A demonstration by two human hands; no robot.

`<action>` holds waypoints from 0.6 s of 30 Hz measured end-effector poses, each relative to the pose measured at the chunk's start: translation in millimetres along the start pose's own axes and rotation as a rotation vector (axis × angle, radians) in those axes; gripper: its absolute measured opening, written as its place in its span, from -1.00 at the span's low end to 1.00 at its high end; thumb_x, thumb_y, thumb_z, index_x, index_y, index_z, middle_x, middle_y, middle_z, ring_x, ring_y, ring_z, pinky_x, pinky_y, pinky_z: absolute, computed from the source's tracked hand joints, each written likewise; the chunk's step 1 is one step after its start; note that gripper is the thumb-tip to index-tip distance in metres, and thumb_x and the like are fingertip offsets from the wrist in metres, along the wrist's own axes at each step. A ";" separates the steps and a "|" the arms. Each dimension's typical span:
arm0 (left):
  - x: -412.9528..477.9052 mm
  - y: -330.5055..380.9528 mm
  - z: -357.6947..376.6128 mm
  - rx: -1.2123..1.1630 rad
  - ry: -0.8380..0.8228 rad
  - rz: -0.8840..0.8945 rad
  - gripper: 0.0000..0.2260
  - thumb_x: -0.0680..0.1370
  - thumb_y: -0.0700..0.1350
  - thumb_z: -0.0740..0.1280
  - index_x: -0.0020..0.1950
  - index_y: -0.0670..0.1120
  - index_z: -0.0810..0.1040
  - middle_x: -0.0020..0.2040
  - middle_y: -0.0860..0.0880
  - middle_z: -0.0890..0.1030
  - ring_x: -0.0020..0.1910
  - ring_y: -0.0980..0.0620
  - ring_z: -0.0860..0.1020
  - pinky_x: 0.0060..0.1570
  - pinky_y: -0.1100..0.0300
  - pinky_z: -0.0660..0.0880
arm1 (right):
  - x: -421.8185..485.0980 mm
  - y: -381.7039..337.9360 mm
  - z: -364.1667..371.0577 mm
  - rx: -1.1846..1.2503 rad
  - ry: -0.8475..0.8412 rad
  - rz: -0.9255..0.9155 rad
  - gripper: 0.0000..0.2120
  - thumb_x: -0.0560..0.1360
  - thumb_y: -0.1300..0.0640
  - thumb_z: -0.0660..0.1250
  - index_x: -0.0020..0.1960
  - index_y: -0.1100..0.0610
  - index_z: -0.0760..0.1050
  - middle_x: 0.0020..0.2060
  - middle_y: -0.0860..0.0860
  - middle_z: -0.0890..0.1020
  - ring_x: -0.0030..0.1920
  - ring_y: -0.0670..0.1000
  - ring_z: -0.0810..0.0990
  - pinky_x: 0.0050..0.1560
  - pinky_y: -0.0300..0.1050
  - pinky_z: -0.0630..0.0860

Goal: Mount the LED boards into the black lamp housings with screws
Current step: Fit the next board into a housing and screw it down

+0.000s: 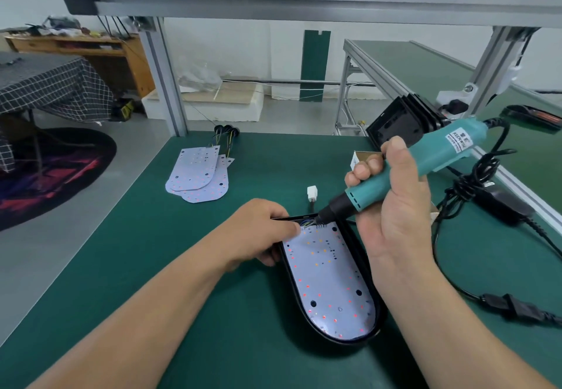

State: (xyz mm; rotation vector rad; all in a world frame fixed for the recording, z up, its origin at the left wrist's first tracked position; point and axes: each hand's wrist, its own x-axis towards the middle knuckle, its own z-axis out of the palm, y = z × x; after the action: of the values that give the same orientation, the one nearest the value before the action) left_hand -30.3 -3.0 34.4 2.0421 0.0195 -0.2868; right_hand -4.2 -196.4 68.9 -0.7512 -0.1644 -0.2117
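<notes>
1. Far to the left of my left hand, a small stack of spare LED boards lies flat on the green mat, well apart from the hand.
2. My left hand grips the upper left rim of the black housing with curled fingers, and the fingertips reach the corner of the board inside.
3. Between my two hands the housing lies flat on the mat. The white LED board sits inside it.
4. Just beyond the housing stands a small white connector.
5. My right hand is wrapped around the teal screwdriver. The tool is tilted, with its tip down at the top edge of the board, near my left fingertips. I cannot tell if a screw is under the tip.
6. To the right of this hand, the black cable lies in loops.
</notes>
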 end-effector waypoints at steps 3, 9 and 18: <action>1.3 0.6 2.0 -0.007 0.001 -0.007 -0.78 0.61 -0.14 0.41 -0.22 -0.13 0.54 -0.41 0.02 0.59 -0.44 0.04 0.57 -0.44 0.21 0.53 | -3.4 5.8 2.3 -0.044 -0.036 0.002 -0.84 0.68 0.12 0.35 0.03 0.15 0.39 -0.31 0.02 0.44 -0.34 0.01 0.49 -0.25 -0.10 0.51; 1.2 2.2 2.3 -0.023 -0.010 -0.013 -0.79 0.60 -0.17 0.40 -0.24 -0.12 0.53 -0.39 -0.02 0.59 -0.42 0.00 0.57 -0.44 0.21 0.52 | -7.1 14.8 4.4 -0.096 -0.078 0.018 -0.84 0.69 0.15 0.34 0.11 0.16 0.37 -0.33 0.02 0.45 -0.36 0.02 0.50 -0.28 -0.08 0.52; 4.0 1.8 3.3 -0.030 -0.014 -0.029 -0.86 0.59 -0.19 0.37 -0.17 -0.15 0.56 -0.27 -0.16 0.63 -0.37 -0.06 0.60 -0.45 0.23 0.51 | -9.2 19.0 6.6 -0.121 -0.134 0.048 -0.85 0.66 0.15 0.37 -0.08 0.06 0.49 -0.32 0.04 0.43 -0.36 0.05 0.47 -0.26 -0.07 0.51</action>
State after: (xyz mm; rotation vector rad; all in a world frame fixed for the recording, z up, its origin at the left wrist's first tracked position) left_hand -26.8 -7.1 33.6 2.0113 0.0442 -0.3176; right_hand -8.9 -177.0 59.1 -0.8893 -0.2617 -0.1265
